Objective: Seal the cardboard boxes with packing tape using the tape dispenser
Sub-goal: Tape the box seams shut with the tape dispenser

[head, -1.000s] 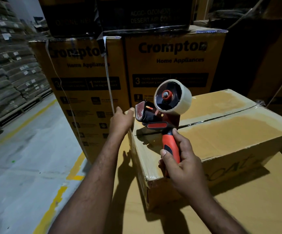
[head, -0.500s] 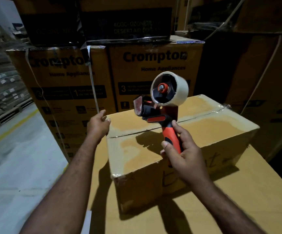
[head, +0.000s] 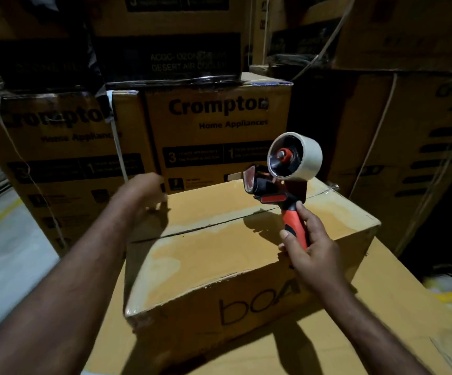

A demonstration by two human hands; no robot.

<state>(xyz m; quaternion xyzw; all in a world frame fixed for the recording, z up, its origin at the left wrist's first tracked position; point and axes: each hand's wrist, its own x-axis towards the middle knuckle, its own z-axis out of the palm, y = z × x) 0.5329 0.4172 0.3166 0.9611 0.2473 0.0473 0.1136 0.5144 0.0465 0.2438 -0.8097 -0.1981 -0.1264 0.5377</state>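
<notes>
A brown cardboard box (head: 208, 255) with "boAt" lettering on its near side sits on a larger flat carton (head: 382, 334). Its top flaps meet along a dark seam, and glossy tape covers parts of the top. My right hand (head: 310, 249) grips the red and black handle of the tape dispenser (head: 281, 182) and holds it upright above the box's far right part. A white tape roll (head: 304, 155) sits on the dispenser. My left hand (head: 145, 190) is blurred at the box's far left corner; whether it touches or holds the box is unclear.
Tall Crompton Home Appliances cartons (head: 219, 125) stand stacked right behind the box, with more dark cartons (head: 409, 136) at the right. Grey concrete floor with yellow lines (head: 8, 261) lies at the left. A white strap (head: 118, 147) hangs down the stacked cartons.
The box has turned, so its lettered side now faces me. My left hand has shifted along the far left corner. The dispenser stays upright in my right hand.
</notes>
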